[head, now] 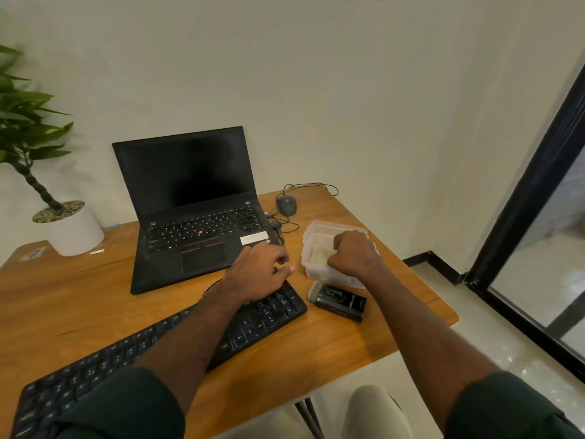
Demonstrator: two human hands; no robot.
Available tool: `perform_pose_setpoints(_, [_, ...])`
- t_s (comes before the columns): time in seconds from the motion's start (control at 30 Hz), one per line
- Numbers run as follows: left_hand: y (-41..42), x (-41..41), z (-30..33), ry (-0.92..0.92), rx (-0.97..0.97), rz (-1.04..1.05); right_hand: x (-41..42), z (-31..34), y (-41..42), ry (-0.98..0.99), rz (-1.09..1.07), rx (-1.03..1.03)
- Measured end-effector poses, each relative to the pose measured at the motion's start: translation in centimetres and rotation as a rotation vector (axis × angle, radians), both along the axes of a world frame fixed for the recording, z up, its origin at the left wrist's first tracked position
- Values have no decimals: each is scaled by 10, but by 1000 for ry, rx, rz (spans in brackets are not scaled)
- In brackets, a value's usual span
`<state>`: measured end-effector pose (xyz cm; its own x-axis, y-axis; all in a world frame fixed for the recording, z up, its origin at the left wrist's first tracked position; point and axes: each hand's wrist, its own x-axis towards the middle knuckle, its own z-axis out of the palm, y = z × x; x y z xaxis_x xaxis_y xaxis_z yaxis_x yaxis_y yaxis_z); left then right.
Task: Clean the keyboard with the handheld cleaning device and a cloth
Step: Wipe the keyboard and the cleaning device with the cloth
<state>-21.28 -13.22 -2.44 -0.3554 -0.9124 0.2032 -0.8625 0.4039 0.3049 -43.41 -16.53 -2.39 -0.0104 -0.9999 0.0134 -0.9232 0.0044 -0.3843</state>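
A long black keyboard (259,318) lies slantwise across the wooden desk (79,299). My left hand (258,274) hovers over its far right end, fingers loosely curled and holding nothing. A black handheld cleaning device (340,301) with a brush end lies just right of the keyboard. Behind it stands a clear plastic container (319,270) with a pale cloth (319,256) inside. My right hand (356,253) reaches into the container and grips the cloth.
An open black laptop (190,204) with a dark screen stands behind the keyboard. A wired grey mouse (286,205) sits at the back right. A white potted plant (71,229) stands at the left. The desk's right edge is close to the container.
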Motion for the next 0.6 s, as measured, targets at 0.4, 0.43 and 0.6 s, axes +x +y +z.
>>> perform_pose_setpoints(0.4, [43, 85, -12, 138, 42, 142, 82, 22, 43, -547, 79, -138])
perform_pose_setpoints(0.43, [50, 97, -14, 137, 36, 156, 96, 20, 47, -548, 106, -107])
perform_pose_setpoints(0.6, [101, 173, -19, 164, 40, 265, 166, 9, 58, -489, 246, -57])
